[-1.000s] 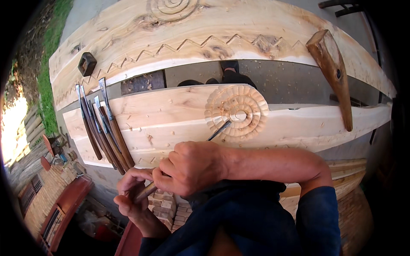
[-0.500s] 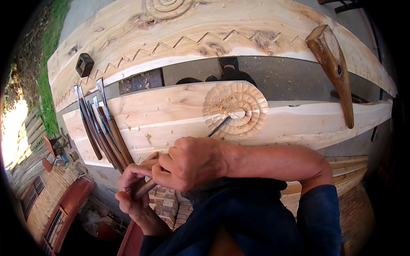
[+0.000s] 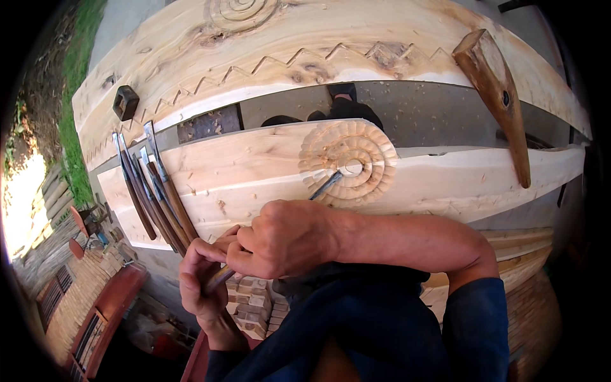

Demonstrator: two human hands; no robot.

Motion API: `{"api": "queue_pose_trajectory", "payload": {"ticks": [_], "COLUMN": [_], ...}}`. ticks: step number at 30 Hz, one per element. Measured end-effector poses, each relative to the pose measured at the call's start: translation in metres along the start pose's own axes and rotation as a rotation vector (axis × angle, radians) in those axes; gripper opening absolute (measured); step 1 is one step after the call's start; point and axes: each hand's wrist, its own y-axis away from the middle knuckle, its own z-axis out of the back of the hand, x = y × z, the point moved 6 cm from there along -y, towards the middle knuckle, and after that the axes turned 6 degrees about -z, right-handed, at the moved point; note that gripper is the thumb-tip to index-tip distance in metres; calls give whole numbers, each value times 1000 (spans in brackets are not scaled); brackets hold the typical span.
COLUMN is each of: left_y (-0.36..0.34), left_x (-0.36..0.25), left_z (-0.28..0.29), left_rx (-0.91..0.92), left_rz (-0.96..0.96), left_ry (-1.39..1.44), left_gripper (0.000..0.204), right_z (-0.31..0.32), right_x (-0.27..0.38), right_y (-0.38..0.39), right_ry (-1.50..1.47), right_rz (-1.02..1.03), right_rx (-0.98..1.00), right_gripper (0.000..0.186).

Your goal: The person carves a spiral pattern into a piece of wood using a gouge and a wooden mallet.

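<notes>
The fingers of the right hand (image 3: 283, 237) are curled tight around the shaft of a carving chisel (image 3: 326, 186), knuckles up, the forearm running off toward three o'clock. Just behind it, at seven o'clock, the fingers of the left hand (image 3: 202, 280) are wrapped shut on the chisel's wooden handle end, and the two hands touch. The metal blade runs out from the right fist toward one o'clock, and its tip lies on the carved spiral rosette (image 3: 349, 162) cut into the near plank (image 3: 254, 167), just below and left of the rosette's smooth centre. At nine o'clock from the hands a row of spare chisels (image 3: 153, 184) lies fanned on the same plank, wooden handles toward the person. At two o'clock a wooden mallet (image 3: 495, 95) rests across the gap between the near plank and the far plank (image 3: 356, 25), which bears a zigzag line and another spiral. A small dark block (image 3: 125, 102) sits on the far plank at eleven o'clock.
</notes>
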Motion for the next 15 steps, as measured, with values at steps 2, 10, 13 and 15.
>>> {"api": "queue_pose_trajectory", "payload": {"ticks": [2,10,13,15], "left_y": [1,-7,-13,-12], "left_x": [2,15,14,16], "left_z": [0,-1,-1,3], "left_rx": [-15,5,-15,-6], "left_rz": [2,11,17,29], "left_ry": [-8,-32,-65,-51], "left_gripper": [74,67,67,69], "right_z": [-1,-5,-5,-5], "right_x": [0,-6,-6,-5], "right_y": [1,4,4,3], "right_ry": [-3,-14,37,68], "right_rz": [-7,8,23,37], "right_rx": [0,-43,-47,-72], "right_gripper": [35,18,19,19]}}
